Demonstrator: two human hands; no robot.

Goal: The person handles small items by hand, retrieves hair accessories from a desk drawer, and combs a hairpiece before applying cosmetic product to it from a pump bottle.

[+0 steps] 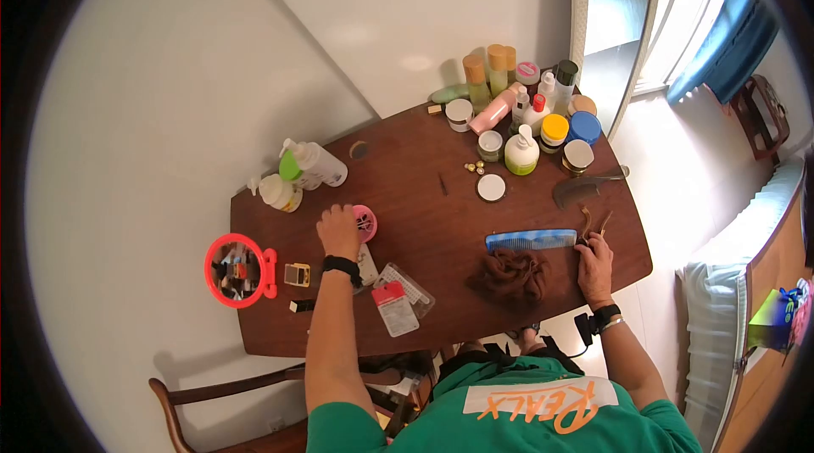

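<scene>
Table: the dark brown table fills the middle of the view, its near edge in front of the person's green shirt.
Tall mirror: a light-framed standing mirror rises beyond the table's far right corner.
Chair: its curved wooden rail runs below the near left edge.
Far right group: bottles and jars stand close together, among them a pump bottle, a yellow-lidded jar and a blue-lidded jar.
Round mirror: a red-rimmed mirror lies at the left edge.
Brown bundle: a gathered, dark brown bundle lies near the front edge, just below the blue comb.
Left hand: the person's left hand reaches over the table, fingers bent down at the left rim of the pink round container; their tips are hidden, so whether they grip it cannot be told.
Right hand: the right hand is by the comb's right end, fingers bent at the base of a thin brown two-pronged item; whether they close on it cannot be told.
Card pack: a red and white pack lies right of the left forearm.
Pink container: left of the table's centre, open-topped, with small dark pieces inside.
Beads: several small gold beads sit beyond a round white lid.
</scene>
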